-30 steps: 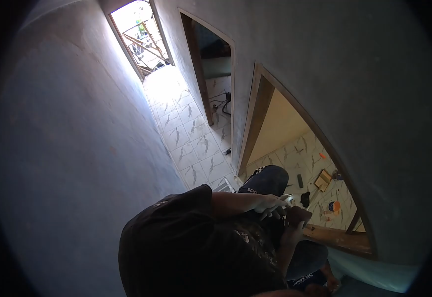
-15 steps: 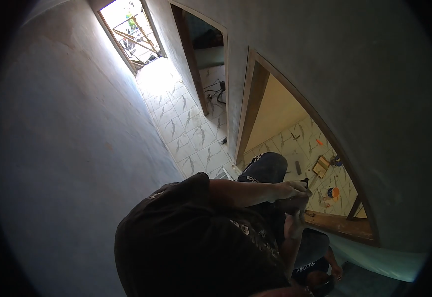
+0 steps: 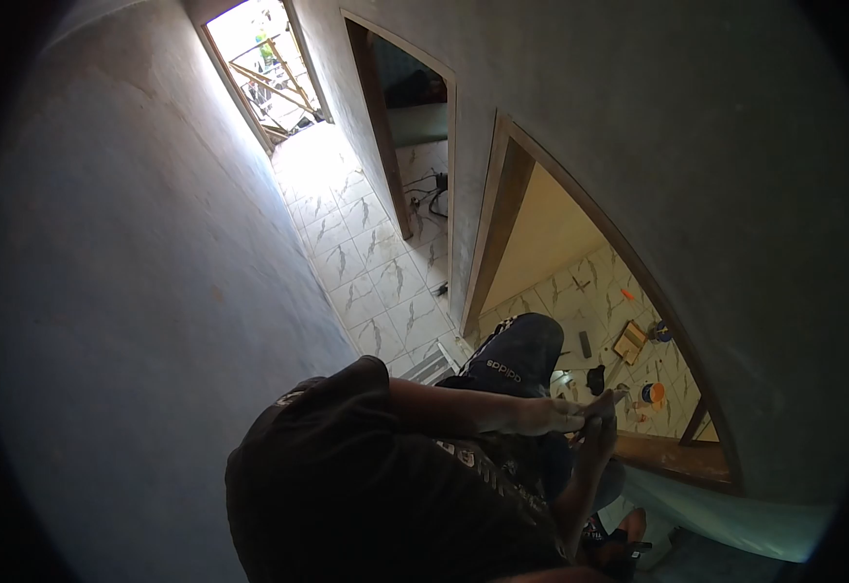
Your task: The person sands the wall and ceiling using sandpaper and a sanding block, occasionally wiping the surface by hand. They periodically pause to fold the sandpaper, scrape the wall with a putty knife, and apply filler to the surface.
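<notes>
My left hand [image 3: 553,416] is closed, its fingers meeting my right hand [image 3: 594,445] in front of my dark T-shirt [image 3: 346,486]. Between the fingertips of both hands sticks out a thin brownish piece [image 3: 603,401], flat with a pointed edge; its kind I cannot tell. Just above the hands is my bent knee in dark trousers [image 3: 517,355] with white lettering. Beyond the fingers, a black object [image 3: 595,379] shows over the tiled floor.
Through the wooden door frame [image 3: 502,214], a wooden box [image 3: 629,342], an orange-topped bucket [image 3: 653,393] and a dark bar [image 3: 585,344] are on the tiles. A metal ladder-like piece [image 3: 431,365] stands by my knee. Another person [image 3: 619,544] is below, at bottom right.
Both hands have moved slightly down in view with the brownish piece, which now shows narrower. The black object shows apart from the hands. The other person appears lower and is partly covered.
</notes>
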`<action>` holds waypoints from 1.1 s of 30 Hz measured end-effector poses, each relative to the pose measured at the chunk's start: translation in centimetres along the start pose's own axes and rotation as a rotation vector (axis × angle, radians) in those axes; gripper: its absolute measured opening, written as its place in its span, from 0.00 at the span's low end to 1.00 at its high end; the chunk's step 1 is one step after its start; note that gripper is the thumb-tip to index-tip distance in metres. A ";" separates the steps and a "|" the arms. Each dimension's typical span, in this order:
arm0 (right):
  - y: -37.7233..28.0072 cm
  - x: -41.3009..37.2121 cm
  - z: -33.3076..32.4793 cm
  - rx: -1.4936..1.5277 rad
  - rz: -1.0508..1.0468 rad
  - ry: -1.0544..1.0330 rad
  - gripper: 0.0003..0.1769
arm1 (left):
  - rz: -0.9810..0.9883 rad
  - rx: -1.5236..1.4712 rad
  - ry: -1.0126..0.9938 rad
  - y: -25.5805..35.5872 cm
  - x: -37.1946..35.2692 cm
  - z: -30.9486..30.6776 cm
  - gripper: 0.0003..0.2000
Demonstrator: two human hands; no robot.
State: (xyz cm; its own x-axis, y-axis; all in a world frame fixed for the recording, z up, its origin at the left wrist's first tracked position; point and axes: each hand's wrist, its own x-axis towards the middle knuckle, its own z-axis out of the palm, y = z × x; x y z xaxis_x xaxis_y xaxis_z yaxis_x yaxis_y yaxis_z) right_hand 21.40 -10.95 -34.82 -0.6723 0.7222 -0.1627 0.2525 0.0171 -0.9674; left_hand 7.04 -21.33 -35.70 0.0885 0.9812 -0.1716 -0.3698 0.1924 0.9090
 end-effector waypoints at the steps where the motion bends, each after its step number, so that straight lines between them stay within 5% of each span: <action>1: 0.4 0.3 0.3 0.002 -0.004 -0.004 0.28 | 0.075 0.148 -0.058 0.2 -0.4 0.1 0.27; 2: 1.0 0.7 0.7 -0.122 -0.124 0.038 0.28 | 0.077 0.149 -0.052 0.3 -0.7 0.4 0.27; 5: 0.5 0.9 1.7 -0.222 -0.243 0.079 0.29 | 0.305 0.773 0.166 1.7 -1.6 1.3 0.31; 10: 0.5 1.1 2.4 -0.042 -0.214 0.048 0.32 | 0.349 0.873 0.272 3.6 -2.0 1.4 0.27; 16: -2.2 0.6 1.5 -0.081 0.016 -0.026 0.28 | 0.383 0.696 0.251 3.8 -1.4 0.4 0.20; 18: -0.1 1.2 0.1 -0.098 0.001 -0.030 0.22 | 0.378 0.352 0.215 6.8 -2.6 0.1 0.18; 20: 0.7 1.4 -1.4 -0.039 -0.118 0.061 0.20 | 0.323 0.226 0.312 8.3 -2.2 -1.5 0.19; 23: -0.2 0.7 -4.1 0.051 -0.272 0.155 0.18 | 0.530 0.127 0.656 12.0 -1.0 -6.7 0.21; 25: -1.3 0.0 -7.0 -0.117 -0.419 0.335 0.19 | 0.776 0.208 0.976 17.2 -1.5 -11.5 0.19; 27: -3.0 -1.5 -10.1 -0.011 -0.237 0.462 0.20 | 1.045 0.415 1.270 24.1 -2.6 -16.3 0.16; 28: -3.1 -1.3 -12.4 -0.130 -0.472 0.557 0.20 | 1.167 0.522 1.379 28.0 -2.8 -18.3 0.15; 29: -3.4 -1.0 -14.6 -0.255 -0.704 0.649 0.21 | 1.290 0.619 1.461 32.0 -3.2 -19.9 0.14; 31: -7.6 -3.3 -17.4 -0.246 -0.672 0.755 0.23 | 1.542 0.866 1.516 39.4 -3.8 -22.2 0.17; 33: -9.6 -2.9 -21.1 -0.478 -0.914 0.989 0.23 | 1.532 0.877 1.540 45.4 -1.8 -23.2 0.20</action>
State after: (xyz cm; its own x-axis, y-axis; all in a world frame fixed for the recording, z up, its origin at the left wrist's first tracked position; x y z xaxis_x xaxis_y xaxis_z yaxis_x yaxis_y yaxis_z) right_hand 35.60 1.33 -20.95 -0.0208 0.5039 0.8635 0.3423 0.8151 -0.4674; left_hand -31.33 -13.97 -2.97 -0.4197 -0.2795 0.8635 0.9052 -0.0595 0.4207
